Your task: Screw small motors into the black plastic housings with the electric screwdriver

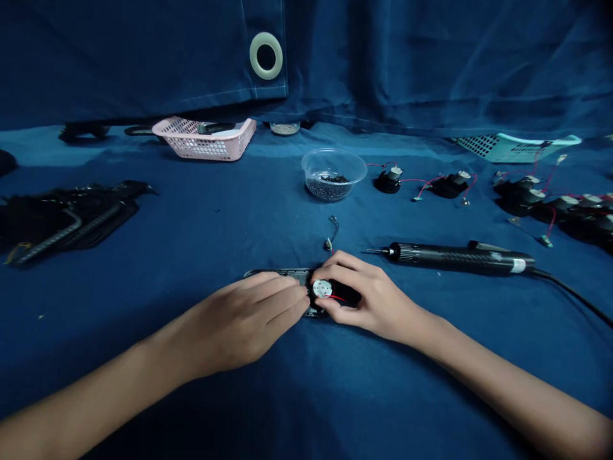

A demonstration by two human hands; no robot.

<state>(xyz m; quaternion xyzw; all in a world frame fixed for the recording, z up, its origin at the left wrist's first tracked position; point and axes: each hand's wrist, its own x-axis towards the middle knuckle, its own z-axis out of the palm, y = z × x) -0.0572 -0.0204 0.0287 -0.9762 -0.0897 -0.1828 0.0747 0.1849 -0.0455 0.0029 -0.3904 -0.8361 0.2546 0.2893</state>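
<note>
An oblong black plastic casing point(297, 273) lies on the blue cloth in front of me, largely covered by both hands. My left hand point(261, 306) rests over its left part, fingers closed together on it and thumb hidden. From the right, my right hand point(366, 291) pinches a small round motor point(322, 289) between thumb and fingers. The motor's pale end faces up, red wires come off it, and it sits at the casing's middle. Just beyond the right fingers lies a small connector with a dark wire point(329, 244).
An electric screwdriver point(454, 257) lies at right. Behind stand a clear bowl of black screws point(334, 176), a pink basket point(205, 140) and a teal basket point(522, 150). Several wired motor units point(450, 185) sit at far right; black plastic parts point(76, 214) lie left. A blue curtain point(143, 57) hangs behind.
</note>
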